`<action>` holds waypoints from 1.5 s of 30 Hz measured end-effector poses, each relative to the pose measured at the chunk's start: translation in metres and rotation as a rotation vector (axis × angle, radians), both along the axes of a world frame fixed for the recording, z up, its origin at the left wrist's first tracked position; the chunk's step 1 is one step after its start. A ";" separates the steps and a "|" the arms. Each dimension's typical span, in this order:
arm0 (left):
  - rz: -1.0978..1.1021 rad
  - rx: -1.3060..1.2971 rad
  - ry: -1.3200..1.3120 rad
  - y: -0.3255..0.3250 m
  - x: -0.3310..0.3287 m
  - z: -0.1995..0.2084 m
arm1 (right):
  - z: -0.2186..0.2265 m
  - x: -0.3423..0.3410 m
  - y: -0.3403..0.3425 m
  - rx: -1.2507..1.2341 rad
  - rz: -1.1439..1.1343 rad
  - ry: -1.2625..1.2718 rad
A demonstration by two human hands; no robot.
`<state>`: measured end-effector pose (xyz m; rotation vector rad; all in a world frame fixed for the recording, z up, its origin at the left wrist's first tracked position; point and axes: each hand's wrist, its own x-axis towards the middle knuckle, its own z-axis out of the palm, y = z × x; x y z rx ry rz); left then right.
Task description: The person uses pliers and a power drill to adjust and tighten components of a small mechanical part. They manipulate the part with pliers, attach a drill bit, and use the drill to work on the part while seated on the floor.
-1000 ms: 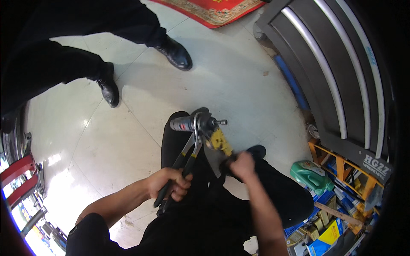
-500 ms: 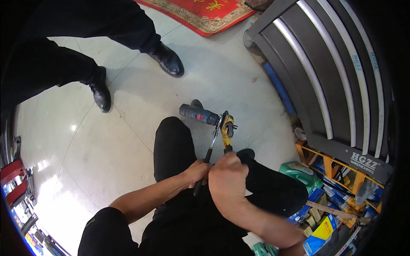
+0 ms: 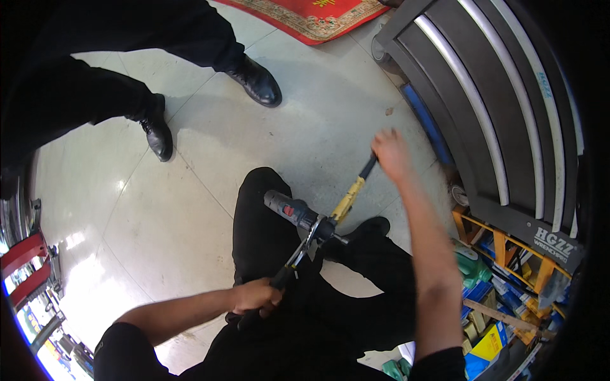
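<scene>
My left hand point(image 3: 256, 296) is closed around the black grip of a long-handled tool with a silver shaft point(image 3: 297, 256), low over my lap. My right hand point(image 3: 392, 154) grips the black end of a yellow-handled wrench point(image 3: 348, 200), stretched out ahead and to the right. The heads of both tools meet at the front end of a grey and dark blue cordless power tool point(image 3: 289, 208) with a red patch. It lies over my left knee point(image 3: 259, 190). A short metal shaft sticks out to the right from this junction. How the heads grip it is too small to tell.
A person's black shoes point(image 3: 257, 81) stand on the tiled floor ahead to the left. To the right is a grey tool cabinet point(image 3: 454, 120) on casters, with an orange rack point(image 3: 502, 247) and boxes below. A red carpet point(image 3: 311, 22) lies at the far side.
My right hand has swung the yellow handle forward and right, away from the other handle. My left hand has moved left and slightly down. The power tool has come nearer, over my knee.
</scene>
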<state>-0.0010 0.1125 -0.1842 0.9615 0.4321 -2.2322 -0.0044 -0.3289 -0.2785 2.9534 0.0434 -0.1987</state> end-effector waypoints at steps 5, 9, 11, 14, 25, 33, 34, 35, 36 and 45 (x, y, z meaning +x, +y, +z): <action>-0.241 -0.014 -0.305 -0.068 0.000 -0.004 | 0.214 0.004 0.191 -0.058 0.114 0.183; 0.273 0.055 -0.219 -0.105 -0.034 -0.047 | 0.195 -0.073 0.235 -0.260 -0.221 0.224; 0.276 0.132 -0.074 -0.124 -0.030 -0.053 | 0.166 -0.089 0.227 0.160 -0.634 0.378; 0.387 0.155 0.082 -0.113 -0.023 -0.060 | 0.102 -0.141 0.230 0.852 -1.037 0.698; 0.047 0.067 0.008 -0.017 0.000 0.017 | -0.020 0.010 0.017 0.094 -0.056 -0.157; 0.333 0.070 -0.201 -0.135 -0.018 -0.050 | 0.163 -0.064 0.230 -0.388 -0.145 0.293; 0.461 0.079 -0.062 -0.135 -0.033 -0.089 | 0.148 -0.073 0.226 -0.287 -0.322 0.269; 0.452 0.087 -0.061 -0.145 -0.025 -0.083 | 0.130 -0.080 0.218 -0.007 -0.543 0.353; 0.438 0.102 -0.055 -0.153 -0.017 -0.074 | 0.112 -0.094 0.212 0.283 -0.763 0.437; 0.586 0.005 0.274 -0.100 0.026 -0.010 | -0.061 -0.141 0.112 0.403 -0.964 0.434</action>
